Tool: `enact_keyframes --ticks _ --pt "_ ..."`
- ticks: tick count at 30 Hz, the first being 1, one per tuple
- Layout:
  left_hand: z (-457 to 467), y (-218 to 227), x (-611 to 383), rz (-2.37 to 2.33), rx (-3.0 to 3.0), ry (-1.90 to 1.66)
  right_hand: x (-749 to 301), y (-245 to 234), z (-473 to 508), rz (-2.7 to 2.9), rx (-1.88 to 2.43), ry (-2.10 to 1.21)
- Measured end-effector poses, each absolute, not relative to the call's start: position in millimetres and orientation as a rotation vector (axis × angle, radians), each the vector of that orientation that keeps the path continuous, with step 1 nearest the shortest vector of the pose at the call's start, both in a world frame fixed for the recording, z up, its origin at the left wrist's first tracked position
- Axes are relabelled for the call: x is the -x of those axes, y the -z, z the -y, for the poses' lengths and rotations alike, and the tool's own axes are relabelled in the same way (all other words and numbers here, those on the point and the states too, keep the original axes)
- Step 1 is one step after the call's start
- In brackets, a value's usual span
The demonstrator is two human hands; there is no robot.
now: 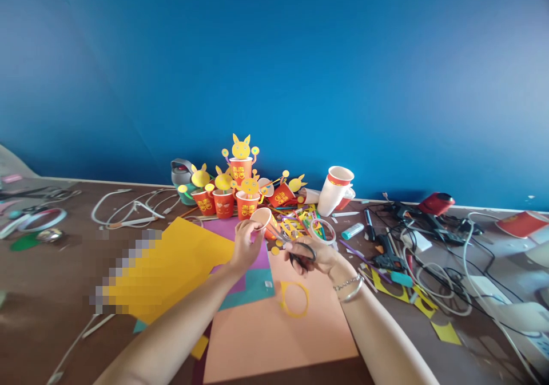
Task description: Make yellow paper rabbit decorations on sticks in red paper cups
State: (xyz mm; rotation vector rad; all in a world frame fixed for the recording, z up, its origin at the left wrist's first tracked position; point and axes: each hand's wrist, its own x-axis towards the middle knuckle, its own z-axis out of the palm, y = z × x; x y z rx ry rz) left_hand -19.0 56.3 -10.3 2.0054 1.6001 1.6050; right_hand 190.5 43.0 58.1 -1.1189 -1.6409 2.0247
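Toward the bench's (38,293) far edge, your left hand (247,245) grips a paper cup (261,217); your right hand (322,254) holds black-handled scissors (294,260) near it.

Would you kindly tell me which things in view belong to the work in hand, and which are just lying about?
Seemingly in use:
- paper cup, in the left hand
- scissors, in the right hand
- peach sheet, beneath the hands

Probably just lying about:
- white cables, left
- grey-and-teal device, by the wall
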Motion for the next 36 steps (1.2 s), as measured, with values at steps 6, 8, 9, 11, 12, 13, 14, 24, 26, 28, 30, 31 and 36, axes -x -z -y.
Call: enact_keyframes --ticks 6,8,9,11,12,13,14,24,26,28,30,31,36 --pt "-54 8 16 -1.594 -2.039 -1.579 -180 -61 -39 1.663 1.237 -1.859" --pt "-53 6 13 -1.551 -2.085 -1.564 -174 -61 -37 1.777 1.357 -1.663" --pt "-52 6 11 -1.526 -2.109 -1.556 -171 -61 -37 1.819 1.394 -1.571" --pt "-51 5 9 -1.504 -2.136 -1.550 -169 -61 -36 1.874 1.388 -1.480" --pt "-51 5 10 -1.510 -2.135 -1.553 -170 -62 -36 1.892 1.354 -1.499" --pt "-52 5 11 -1.526 -2.123 -1.562 -173 -62 -36 1.908 1.318 -1.558" --pt "-52 5 12 -1.555 -2.096 -1.578 -176 -63 -36 1.927 1.287 -1.638" --pt "-53 7 15 -1.543 -1.997 -1.738 -215 -71 -41 2.406 1.788 -0.986" --pt "-51 6 13 -1.520 -2.002 -1.803 -206 -71 -34 2.543 1.866 -0.695" --pt "-48 5 12 -1.489 -1.996 -1.826 -191 -69 -24 2.623 1.914 -0.580" --pt "-46 5 11 -1.436 -1.962 -1.821 -176 -66 -15 2.650 1.951 -0.444" --pt "-45 5 11 -1.410 -1.934 -1.815 -169 -63 -10 2.668 1.971 -0.408" --pt "-43 8 10 -1.352 -1.771 -1.782 -156 -53 2 2.669 2.021 -0.178"
